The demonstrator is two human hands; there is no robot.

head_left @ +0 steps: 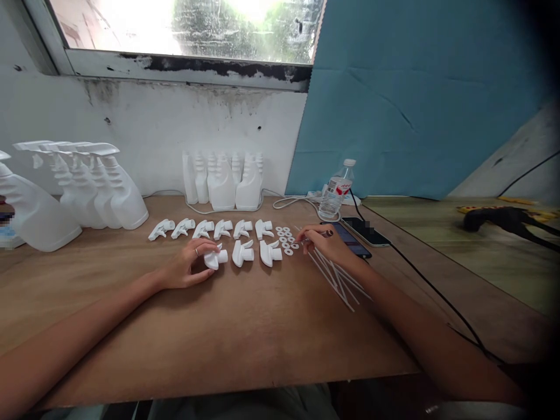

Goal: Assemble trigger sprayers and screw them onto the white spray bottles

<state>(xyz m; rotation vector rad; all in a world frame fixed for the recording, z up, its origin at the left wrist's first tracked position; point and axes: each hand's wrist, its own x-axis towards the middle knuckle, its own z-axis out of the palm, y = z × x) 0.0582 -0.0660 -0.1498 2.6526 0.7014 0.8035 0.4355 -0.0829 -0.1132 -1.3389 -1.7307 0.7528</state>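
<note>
My left hand (189,263) is closed around a white trigger spray head (215,257) on the table, its nozzle end hidden by my fingers. To the right of it lie two more spray heads in the front row, one of them a spray head (270,254) beside the washers. Several others form a row behind, such as the spray head (223,228). My right hand (321,242) grips a slim pointed tool (327,233) with a dark brown end; its exact kind is unclear. The tool's tip is at a cluster of small white ring washers (284,239). Thin white dip tubes (335,274) lie under my right wrist.
White spray bottles (223,184) stand against the wall, and larger bottles (94,186) with heads at the left. A clear water bottle (336,189) and two phones, including a black phone (365,231), sit at right. A black cable (431,294) crosses the table (245,332).
</note>
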